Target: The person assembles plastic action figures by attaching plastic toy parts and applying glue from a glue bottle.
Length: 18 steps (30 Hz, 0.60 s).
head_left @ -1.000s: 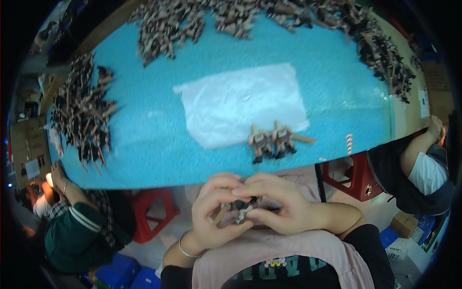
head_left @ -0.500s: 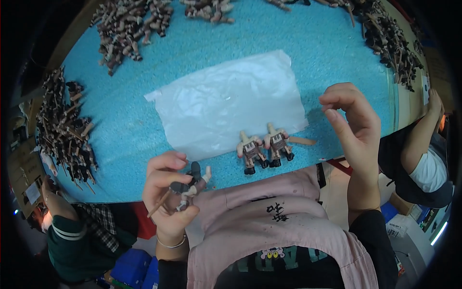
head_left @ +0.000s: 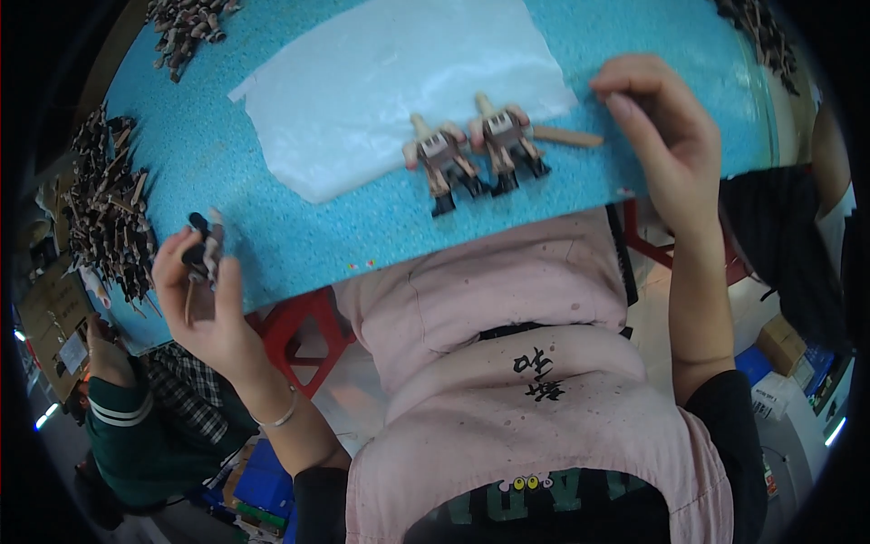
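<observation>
A small toy figure [head_left: 214, 243] is grasped by the left hand [head_left: 210, 317], pinched between thumb and fingers just over the near left edge of the blue worktop [head_left: 290, 227]. The figure is tilted, and its dark parts are turned toward the fingers; its finer details are too small to be told. A bracelet [head_left: 279, 412] is worn at the left wrist. The right hand [head_left: 675, 154] is released, its fingers loosely curled and its thumb set near the forefinger, and it is held above the right part of the worktop.

Near the right hand, a flat brown stick [head_left: 569, 137] is seen reaching out from beside a second figure [head_left: 507, 143]. Close on its left a third figure [head_left: 441, 161] is laid. Both are placed side by side, with black feet toward the near edge and upper parts overlapping the border of a crumpled white sheet [head_left: 390, 82].

Similar pieces are heaped in a pile [head_left: 109, 208] at the far left. A pink apron [head_left: 507, 354] is worn by the person, and a red stool [head_left: 308, 337] is partly covered by the worktop's edge.
</observation>
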{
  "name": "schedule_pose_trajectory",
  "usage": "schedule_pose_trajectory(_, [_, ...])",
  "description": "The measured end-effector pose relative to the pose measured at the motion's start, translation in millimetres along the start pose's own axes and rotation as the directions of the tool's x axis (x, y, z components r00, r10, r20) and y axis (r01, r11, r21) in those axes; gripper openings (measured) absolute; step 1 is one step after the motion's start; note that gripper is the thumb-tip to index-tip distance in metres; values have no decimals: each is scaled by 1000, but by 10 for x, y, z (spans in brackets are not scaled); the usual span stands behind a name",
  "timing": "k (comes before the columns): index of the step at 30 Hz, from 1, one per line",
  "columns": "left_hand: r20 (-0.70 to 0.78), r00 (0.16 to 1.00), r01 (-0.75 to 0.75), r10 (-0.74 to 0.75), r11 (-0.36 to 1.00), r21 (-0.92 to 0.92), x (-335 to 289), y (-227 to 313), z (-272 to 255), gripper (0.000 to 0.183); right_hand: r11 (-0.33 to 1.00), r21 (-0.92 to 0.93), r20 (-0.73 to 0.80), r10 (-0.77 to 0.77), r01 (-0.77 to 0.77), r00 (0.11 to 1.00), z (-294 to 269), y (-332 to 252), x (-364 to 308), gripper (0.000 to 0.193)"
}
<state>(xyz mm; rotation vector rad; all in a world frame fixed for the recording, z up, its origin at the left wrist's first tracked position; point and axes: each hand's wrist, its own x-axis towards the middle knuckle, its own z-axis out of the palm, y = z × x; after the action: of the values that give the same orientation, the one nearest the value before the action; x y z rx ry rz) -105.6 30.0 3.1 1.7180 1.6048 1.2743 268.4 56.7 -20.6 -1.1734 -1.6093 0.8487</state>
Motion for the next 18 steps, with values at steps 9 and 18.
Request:
schedule_pose_trajectory(9, [10, 954, -229, 300, 706, 670, 122, -388, -291, 29, 392, 873, -127, -390, 289, 912, 185, 293, 97, 12])
schedule_pose_trajectory(18, [-130, 973, -74, 189, 796, 600, 285, -752, -646, 30, 967, 212, -5, 143, -139, 990, -1, -78, -41, 12])
